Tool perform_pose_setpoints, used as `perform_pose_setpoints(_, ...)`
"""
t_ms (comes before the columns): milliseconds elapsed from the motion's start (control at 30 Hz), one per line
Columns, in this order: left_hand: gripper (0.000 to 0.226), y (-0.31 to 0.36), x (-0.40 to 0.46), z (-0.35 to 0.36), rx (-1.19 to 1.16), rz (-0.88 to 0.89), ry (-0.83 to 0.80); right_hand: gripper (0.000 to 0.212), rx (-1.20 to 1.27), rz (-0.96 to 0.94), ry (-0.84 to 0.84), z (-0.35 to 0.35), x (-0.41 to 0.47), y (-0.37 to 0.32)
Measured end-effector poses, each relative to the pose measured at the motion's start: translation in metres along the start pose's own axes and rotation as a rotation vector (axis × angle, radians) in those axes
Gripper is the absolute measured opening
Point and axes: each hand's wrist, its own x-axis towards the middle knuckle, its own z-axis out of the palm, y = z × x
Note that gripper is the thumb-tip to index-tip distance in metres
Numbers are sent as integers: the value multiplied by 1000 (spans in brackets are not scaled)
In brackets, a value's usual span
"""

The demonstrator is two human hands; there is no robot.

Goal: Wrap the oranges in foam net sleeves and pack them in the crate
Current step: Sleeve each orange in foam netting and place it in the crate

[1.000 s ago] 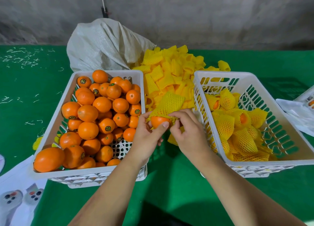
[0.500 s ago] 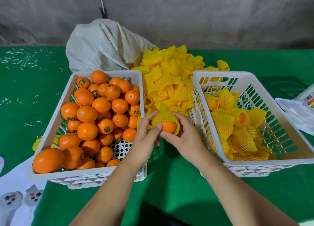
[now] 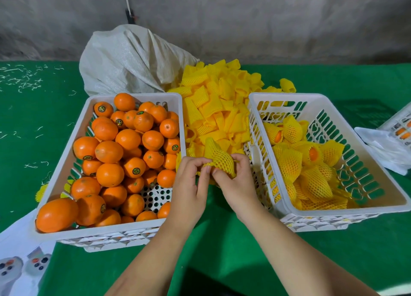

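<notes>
Both hands' grip pinching one netted orange (image 3: 220,161): left hand (image 3: 191,184), right hand (image 3: 235,184).
Held above the green counter (image 3: 222,240), between the crate of bare oranges (image 3: 66,233) and the packing crate (image 3: 333,209).

Sleeved orange (image 3: 219,160) between crate of bare oranges (image 3: 124,153) and packing crate (image 3: 333,209)

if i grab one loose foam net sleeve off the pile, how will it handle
The loose foam net sleeves probably feel floppy and light: they lie bent and heaped. Open mesh likely grips rather than slips. It seems stretchy, hugging the orange in the hands' sleeve.
</notes>
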Motion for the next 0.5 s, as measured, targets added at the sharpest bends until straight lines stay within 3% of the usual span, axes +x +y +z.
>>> perform_pose_setpoints(133,16,-4,-3,3,-54,2,-83,58,199,72,73,5,-2,-3)
perform_pose_setpoints(300,22,-6,2,4,-119,-149,-98,61,83,-15,43,2,-4,-15)
perform_pose_setpoints(500,14,-10,1,6,11,-31,-133,39,89,68,139,8,-2,-25)
